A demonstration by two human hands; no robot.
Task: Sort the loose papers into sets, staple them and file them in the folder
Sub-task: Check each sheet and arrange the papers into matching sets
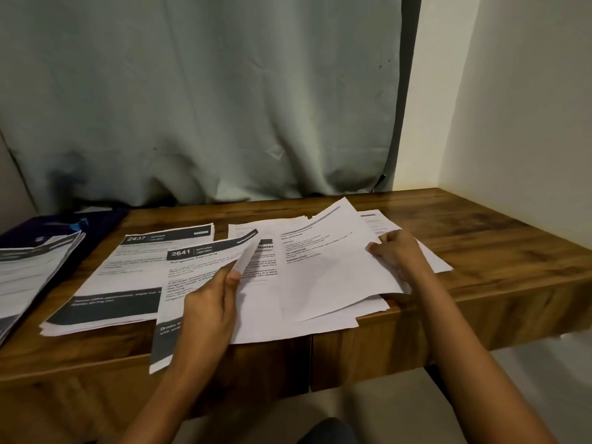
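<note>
Left hand (208, 302) has a pinch grip on the "2641 KITCHEN" sheet (192, 283), thumb on top near its right edge, sheet lifted and curling at the upper right corner; its lower end overhangs the front edge of the tabletop (480, 238). Right hand (397, 251) is clenched on the right edge of a plain white text sheet (333, 264), raised off the loose pile (272, 302) beneath; that pile sits centre-right, fanned and skewed.

Key relation: the matching "2437 KITCHEN" stack (128, 270) lies just to the left of the left-hand grip, partly under the held sheet; long axes of both run near-to-far, roughly parallel, the stack tilted slightly leftward. Left hand is clearly the nearer one; I'd judge a short leftward shift and a small rotation squares the sheet onto that stack.

A third set (32, 270) rests on the dark blue folder (48, 225) at far left, hanging over the edge; blue clip or similar on the folder, can't tell what exactly. No stapler visible.

Materials: thin printer paper, floppy, dark header and footer bands on the kitchen sheets; glossy wood-grain top, so sheets likely slide easily; grey-green curtain (205, 91) behind.
</note>
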